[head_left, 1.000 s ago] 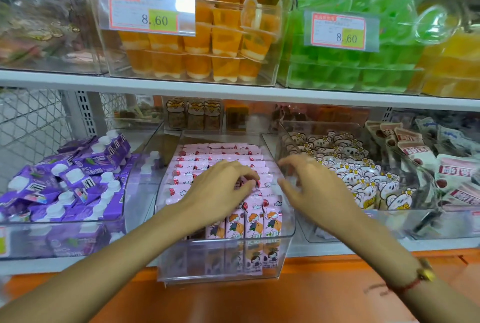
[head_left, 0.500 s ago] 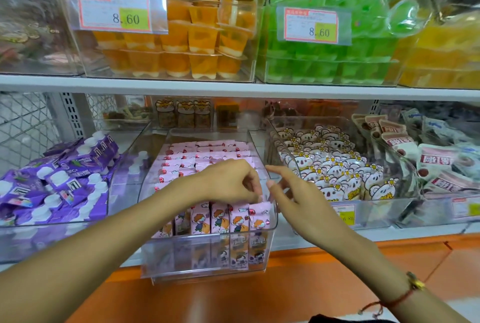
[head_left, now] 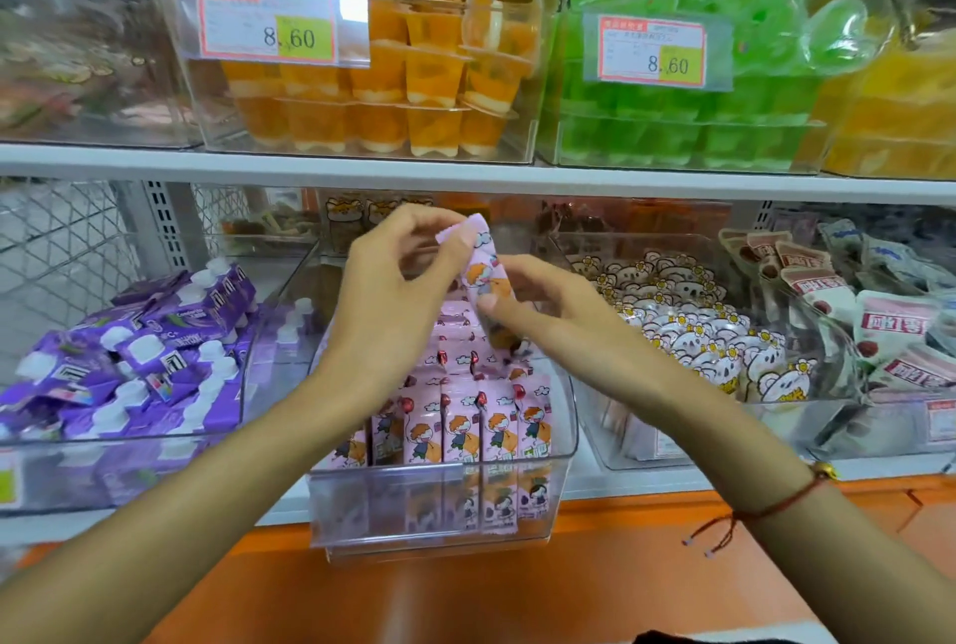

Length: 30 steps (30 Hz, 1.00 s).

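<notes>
Shop shelf (head_left: 310, 166) straight ahead, clear bins lined up side by side. Both hands are up over the middle bin (head_left: 439, 506), and one pink packet (head_left: 489, 276) hangs tilted between them, clear above the rows standing in that bin. Left hand (head_left: 393, 302) pinches the packet's upper end between thumb and fingertips; right hand (head_left: 561, 315) pinches its lower part, thumb on the printed face. Purple pouches (head_left: 155, 359) lie in the bin to the left, bear-print packets (head_left: 698, 338) to the right, orange jelly cups (head_left: 414, 74) above.
</notes>
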### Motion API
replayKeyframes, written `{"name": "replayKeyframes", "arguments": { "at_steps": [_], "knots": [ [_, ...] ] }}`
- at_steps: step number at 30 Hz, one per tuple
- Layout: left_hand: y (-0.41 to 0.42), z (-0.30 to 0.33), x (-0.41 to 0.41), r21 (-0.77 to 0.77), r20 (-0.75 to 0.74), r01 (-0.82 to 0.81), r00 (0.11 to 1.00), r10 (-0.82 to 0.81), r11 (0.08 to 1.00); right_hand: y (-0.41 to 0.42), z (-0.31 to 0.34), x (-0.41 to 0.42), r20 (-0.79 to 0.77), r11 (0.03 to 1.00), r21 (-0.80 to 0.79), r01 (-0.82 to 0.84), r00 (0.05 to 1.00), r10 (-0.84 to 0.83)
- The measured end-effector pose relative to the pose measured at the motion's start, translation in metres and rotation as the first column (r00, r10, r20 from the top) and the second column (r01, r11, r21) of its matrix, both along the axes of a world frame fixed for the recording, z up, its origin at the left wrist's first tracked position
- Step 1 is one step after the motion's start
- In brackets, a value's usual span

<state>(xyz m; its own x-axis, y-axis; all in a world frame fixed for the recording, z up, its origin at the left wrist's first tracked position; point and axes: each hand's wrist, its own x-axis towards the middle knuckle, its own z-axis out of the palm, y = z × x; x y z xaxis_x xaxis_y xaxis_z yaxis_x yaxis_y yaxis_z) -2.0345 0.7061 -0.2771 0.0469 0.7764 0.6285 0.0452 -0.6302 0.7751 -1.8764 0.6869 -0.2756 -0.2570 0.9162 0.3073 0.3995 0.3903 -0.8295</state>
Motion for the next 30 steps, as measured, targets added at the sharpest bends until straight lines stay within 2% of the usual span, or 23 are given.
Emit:
{"name": "replayKeyframes", "arguments": {
  "at_steps": [2,4,7,12,15,20,24,27,30],
  "knots": [
    [-0.004,-0.006,-0.006,-0.031,0.084,0.030,0.996,-0.027,0.999,-0.001,-0.004,-0.006,-0.030,1.000,0.026,-0.009,1.000,0.010],
    [-0.007,-0.016,-0.010,-0.047,0.099,0.029,0.995,-0.025,0.998,-0.002,-0.012,-0.008,-0.134,0.999,-0.041,-0.001,0.991,-0.005],
    [-0.010,-0.032,-0.012,-0.068,-0.046,-0.013,0.999,0.010,0.998,-0.001,-0.021,-0.009,-0.302,0.980,-0.200,-0.017,0.952,-0.045],
    [-0.012,-0.044,-0.004,-0.083,-0.228,-0.086,0.972,0.065,0.993,-0.002,-0.025,-0.017,-0.444,0.977,-0.211,-0.002,0.891,-0.094],
    [-0.012,-0.046,-0.005,-0.022,-0.243,-0.093,0.966,0.085,0.995,-0.001,-0.024,-0.018,-0.451,0.978,-0.206,0.034,0.884,-0.126],
    [-0.008,-0.049,-0.010,-0.060,-0.248,-0.012,0.969,-0.004,0.998,-0.001,-0.019,-0.013,-0.415,0.981,-0.192,0.015,0.905,-0.095],
    [-0.009,-0.051,-0.011,-0.031,-0.273,-0.050,0.961,0.040,0.998,-0.010,-0.024,-0.021,-0.306,0.982,0.058,0.178,0.940,-0.152],
    [-0.010,-0.049,-0.009,0.016,-0.271,-0.091,0.958,0.092,0.996,-0.011,-0.026,-0.020,-0.288,0.964,0.120,0.236,0.938,-0.193],
    [-0.011,-0.042,-0.008,-0.107,-0.184,0.012,0.982,-0.031,0.994,-0.010,-0.024,-0.016,-0.264,0.972,0.090,0.218,0.946,-0.188]
  ]
}}
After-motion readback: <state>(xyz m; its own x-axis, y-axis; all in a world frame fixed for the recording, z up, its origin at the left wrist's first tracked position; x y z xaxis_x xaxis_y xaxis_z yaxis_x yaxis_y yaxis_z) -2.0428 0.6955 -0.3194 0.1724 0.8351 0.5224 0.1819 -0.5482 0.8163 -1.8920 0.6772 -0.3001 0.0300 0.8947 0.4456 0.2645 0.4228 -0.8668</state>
